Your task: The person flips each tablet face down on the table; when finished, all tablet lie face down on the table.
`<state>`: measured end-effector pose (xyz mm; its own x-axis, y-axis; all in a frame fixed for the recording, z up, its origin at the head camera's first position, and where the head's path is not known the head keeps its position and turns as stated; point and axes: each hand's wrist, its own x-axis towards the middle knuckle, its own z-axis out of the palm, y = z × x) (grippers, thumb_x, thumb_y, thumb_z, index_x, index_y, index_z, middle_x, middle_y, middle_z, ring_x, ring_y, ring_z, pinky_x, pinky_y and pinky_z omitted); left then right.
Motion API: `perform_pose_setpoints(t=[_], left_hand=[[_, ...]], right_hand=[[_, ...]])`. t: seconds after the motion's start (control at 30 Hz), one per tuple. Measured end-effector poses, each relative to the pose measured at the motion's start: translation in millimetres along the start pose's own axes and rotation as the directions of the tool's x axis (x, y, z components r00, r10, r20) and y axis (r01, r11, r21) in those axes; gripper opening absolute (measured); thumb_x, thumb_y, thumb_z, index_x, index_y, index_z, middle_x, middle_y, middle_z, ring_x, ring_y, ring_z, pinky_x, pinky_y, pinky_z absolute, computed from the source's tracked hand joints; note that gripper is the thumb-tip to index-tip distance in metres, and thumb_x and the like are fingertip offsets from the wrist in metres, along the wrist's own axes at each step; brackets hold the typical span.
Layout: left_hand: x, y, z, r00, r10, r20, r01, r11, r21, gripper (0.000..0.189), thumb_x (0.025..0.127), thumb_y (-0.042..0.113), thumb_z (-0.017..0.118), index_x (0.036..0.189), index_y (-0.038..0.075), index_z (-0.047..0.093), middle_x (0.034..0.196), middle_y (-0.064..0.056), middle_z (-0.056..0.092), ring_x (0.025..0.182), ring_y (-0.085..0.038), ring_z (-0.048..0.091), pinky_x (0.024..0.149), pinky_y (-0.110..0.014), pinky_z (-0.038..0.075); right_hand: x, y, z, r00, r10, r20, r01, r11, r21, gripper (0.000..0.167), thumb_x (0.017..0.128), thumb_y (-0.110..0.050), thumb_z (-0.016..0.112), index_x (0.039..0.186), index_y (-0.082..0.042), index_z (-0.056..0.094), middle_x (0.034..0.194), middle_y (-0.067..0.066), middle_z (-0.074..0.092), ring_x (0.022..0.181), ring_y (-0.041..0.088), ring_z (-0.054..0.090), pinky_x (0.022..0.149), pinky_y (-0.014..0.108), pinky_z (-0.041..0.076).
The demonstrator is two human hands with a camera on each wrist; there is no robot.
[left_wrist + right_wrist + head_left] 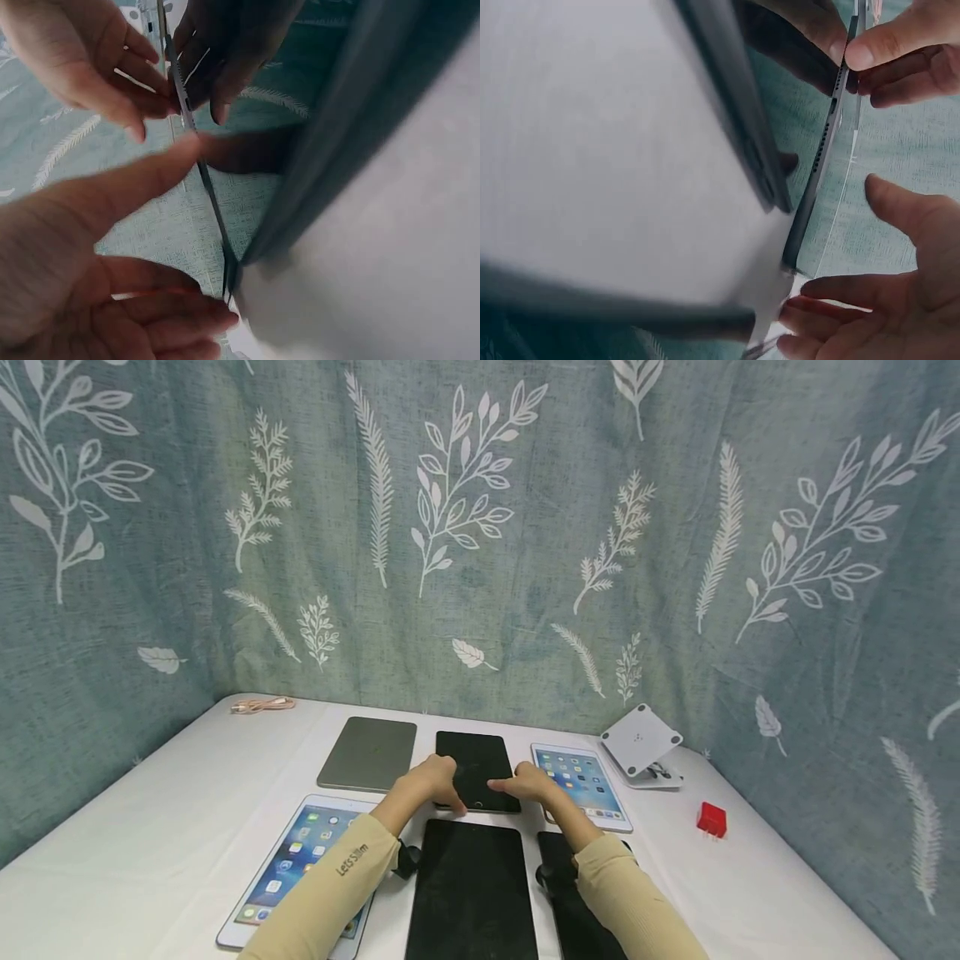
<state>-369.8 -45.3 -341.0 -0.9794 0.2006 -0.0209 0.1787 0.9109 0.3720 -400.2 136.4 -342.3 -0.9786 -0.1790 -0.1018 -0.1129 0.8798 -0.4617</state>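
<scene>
A black tablet (474, 764) with a round home button lies screen up near the back of the table. My left hand (431, 779) is at its left side, with the thumb tip (184, 154) at the tablet's near edge and the fingers loosely bent beside the left corner. On the other side, my right hand (527, 783) has its fingers by the right edge; its thumb (896, 206) stands apart from the tablet. Under my forearms are a larger black tablet (474, 893), a white tablet (300, 852) with a lit screen, and another black device (573, 902) at right, partly hidden.
Behind my left hand lies a grey tablet (367, 753). A smaller white tablet (581, 781) with app icons sits right of my right hand. Farther right are a silver stand (641, 742) and a red charger (711, 820). A coiled cable (262, 705) lies at the back left.
</scene>
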Motion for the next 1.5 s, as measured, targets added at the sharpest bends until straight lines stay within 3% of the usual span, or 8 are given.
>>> perform_pose_setpoints(t=[0.43,0.63,0.97,1.07,1.17,1.23,1.3,1.5], left_hand=[[-4.6,-6.4,-2.9,0.999,0.029,0.027,-0.029,0.999,0.021,0.051,0.076,0.028,0.082,0.113,-0.001,0.063,0.112,-0.016,0.066,0.095,-0.024,0.063,0.085,-0.042,0.052],[-7.4,-9.5,-1.3,0.999,0.04,0.021,-0.041,0.999,0.016,0.048,0.077,0.026,0.081,0.111,-0.002,0.063,0.11,-0.016,0.067,0.095,-0.025,0.063,0.084,-0.041,0.052],[-6.3,-12.9,0.8,0.996,0.082,0.027,-0.082,0.997,-0.008,0.042,0.079,0.025,0.08,0.106,-0.001,0.062,0.104,-0.015,0.065,0.093,-0.025,0.062,0.08,-0.041,0.05],[-5.6,-13.6,0.5,0.995,0.098,0.031,-0.097,0.995,-0.007,0.041,0.079,0.026,0.079,0.105,-0.001,0.062,0.102,-0.014,0.065,0.09,-0.024,0.061,0.078,-0.041,0.05],[-6.0,-15.2,-0.5,0.994,0.099,0.04,-0.099,0.995,-0.017,0.042,0.08,0.026,0.079,0.107,-0.001,0.061,0.103,-0.014,0.063,0.089,-0.023,0.058,0.079,-0.041,0.049],[-6.8,-16.4,-2.2,0.995,0.094,0.043,-0.093,0.995,-0.026,0.044,0.08,0.026,0.079,0.108,-0.002,0.06,0.105,-0.015,0.062,0.09,-0.023,0.057,0.08,-0.041,0.048],[-6.8,-17.6,-3.7,0.994,0.093,0.05,-0.091,0.995,-0.034,0.044,0.08,0.025,0.079,0.108,-0.002,0.059,0.105,-0.015,0.062,0.09,-0.023,0.056,0.08,-0.041,0.047],[-0.7,-21.4,-1.3,0.989,0.134,0.056,-0.13,0.989,-0.071,0.037,0.081,0.024,0.077,0.101,-0.002,0.059,0.1,-0.014,0.062,0.087,-0.022,0.054,0.076,-0.037,0.045]], right_hand=[[2.9,1.8,8.0,0.998,0.052,-0.046,-0.04,0.972,0.233,0.058,0.088,-0.027,0.064,0.122,0.017,0.048,0.125,0.032,0.052,0.118,0.045,0.051,0.099,0.052,0.043],[0.6,4.0,9.0,0.993,0.115,0.016,-0.11,0.883,0.456,0.072,0.092,-0.028,0.059,0.141,0.016,0.029,0.149,0.032,0.03,0.139,0.048,0.025,0.113,0.056,0.025],[0.5,20.9,5.9,0.994,0.009,0.107,-0.084,0.683,0.725,0.066,0.097,-0.02,0.051,0.145,0.015,0.022,0.157,0.03,0.005,0.145,0.046,0.001,0.118,0.055,0.002],[-0.4,22.4,1.6,0.991,-0.02,0.13,-0.082,0.682,0.727,0.066,0.097,-0.019,0.051,0.145,0.016,0.021,0.156,0.031,0.004,0.145,0.045,-0.001,0.118,0.053,0.001],[-3.1,20.3,-1.2,0.992,0.016,0.124,-0.1,0.69,0.716,0.031,0.096,-0.019,0.055,0.103,0.01,0.062,0.113,0.024,0.062,0.126,0.037,0.043,0.113,0.042,0.026],[-5.5,18.1,-2.3,0.993,0.028,0.112,-0.101,0.686,0.721,0.032,0.094,-0.019,0.057,0.066,-0.005,0.056,0.064,0.007,0.054,0.083,0.022,0.05,0.087,0.03,0.037],[-3.5,20.6,-3.2,0.993,-0.003,0.114,-0.082,0.68,0.729,0.047,0.092,-0.022,0.062,0.052,-0.017,0.036,0.048,-0.007,0.025,0.06,0.013,0.03,0.068,0.027,0.026],[-8.1,16.0,-3.8,0.999,-0.019,0.043,-0.022,0.615,0.788,0.023,0.096,-0.01,0.051,0.107,0.009,0.056,0.086,0.007,0.06,0.077,0.013,0.055,0.08,0.028,0.041]])
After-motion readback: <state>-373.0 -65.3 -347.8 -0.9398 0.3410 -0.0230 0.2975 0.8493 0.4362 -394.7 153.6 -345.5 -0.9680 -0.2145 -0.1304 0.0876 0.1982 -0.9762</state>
